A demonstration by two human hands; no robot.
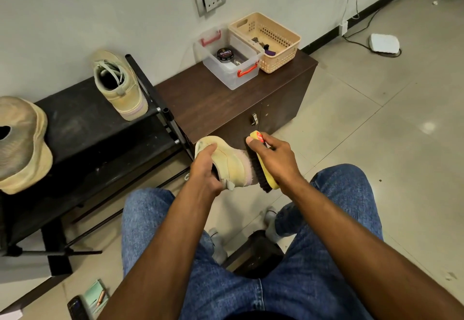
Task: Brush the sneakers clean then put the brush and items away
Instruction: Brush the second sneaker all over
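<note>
My left hand (204,169) grips a tan sneaker (229,162) by its opening, holding it up over my knees with the sole turned to the right. My right hand (273,159) grips a yellow-backed brush (261,171); its dark bristles lie against the sneaker's pinkish sole edge. The matching sneaker (118,86) stands on the black shoe rack (82,128) by the wall. A clear plastic box (229,61) with red handles holds a round polish tin (224,54).
A beige basket (268,41) with small items sits beside the clear box on a dark brown cabinet (216,103). A tan hat (22,144) lies on the rack's left end. A phone (76,308) and a notepad lie on the floor at lower left. Cables run along the right wall.
</note>
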